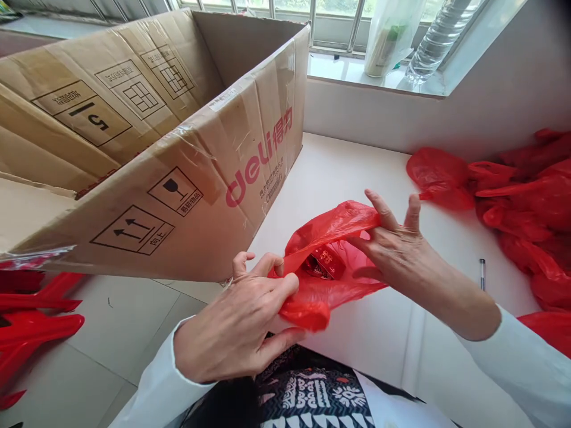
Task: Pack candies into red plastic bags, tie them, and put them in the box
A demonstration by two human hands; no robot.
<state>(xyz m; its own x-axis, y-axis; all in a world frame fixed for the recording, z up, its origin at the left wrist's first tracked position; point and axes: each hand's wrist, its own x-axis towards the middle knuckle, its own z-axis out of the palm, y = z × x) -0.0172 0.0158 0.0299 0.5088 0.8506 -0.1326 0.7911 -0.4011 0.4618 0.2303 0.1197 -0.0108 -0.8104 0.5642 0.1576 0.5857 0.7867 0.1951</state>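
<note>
White table [334, 172]: set below a barred window [334, 27], its top pale and smooth, with a pen [482, 274] lying toward the right.
Cardboard box [250, 160]: at the left, uncovered on top, "deli" printed on its side, one corner near the bag.
Red heap [530, 196]: crumpled plastic piled on the right by the wall [370, 107].
Red plastic bag [339, 220]: between the two hands, above the near part of the table, its mouth spread wide.
Red packet [328, 261]: inside the bag, seen through the mouth, gold lettering on its face.
Left hand [236, 321]: curled fingers grasping the bag's left edge.
Right hand [397, 244]: splayed, two fingers raised, others reaching into the mouth at its right side; whether they pinch the film cannot be told.
Feel: the film looks thin, soft and nearly weightless, probably slippery, apt to collapse or tear under a sharp pull; the packet's weight cannot be judged.
Best hold: opposite sides of the rim, with several folds gathered between thumb and finger rather than one stretched layer.
</note>
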